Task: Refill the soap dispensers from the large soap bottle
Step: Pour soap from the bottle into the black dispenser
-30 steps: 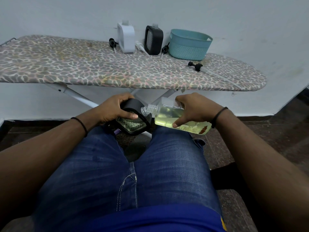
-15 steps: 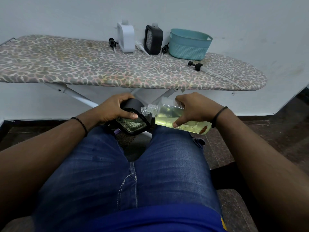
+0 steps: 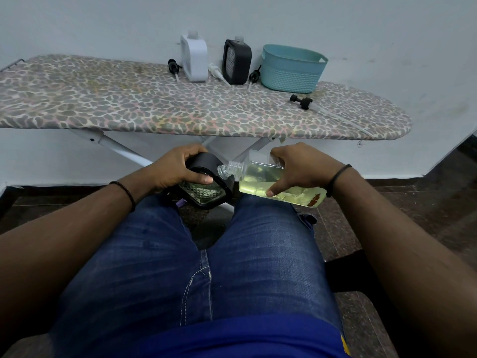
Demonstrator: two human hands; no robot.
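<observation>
Over my knees, my left hand (image 3: pixel 178 167) grips a black soap dispenser (image 3: pixel 206 188) with a faceted clear window, tilted toward me. My right hand (image 3: pixel 300 167) grips the large clear soap bottle (image 3: pixel 260 180), which lies almost on its side with yellow-green soap pooled along its lower wall. The bottle's open threaded neck points left and touches the dispenser's top. On the ironing board (image 3: pixel 103 104) stand a white dispenser (image 3: pixel 194 58) and another black dispenser (image 3: pixel 236 62), both with open necks.
A teal basket (image 3: pixel 291 67) stands at the back right of the board. Several loose pump heads lie near the dispensers, one black pump (image 3: pixel 302 101) further right. White board legs cross behind my hands. My jeans fill the foreground.
</observation>
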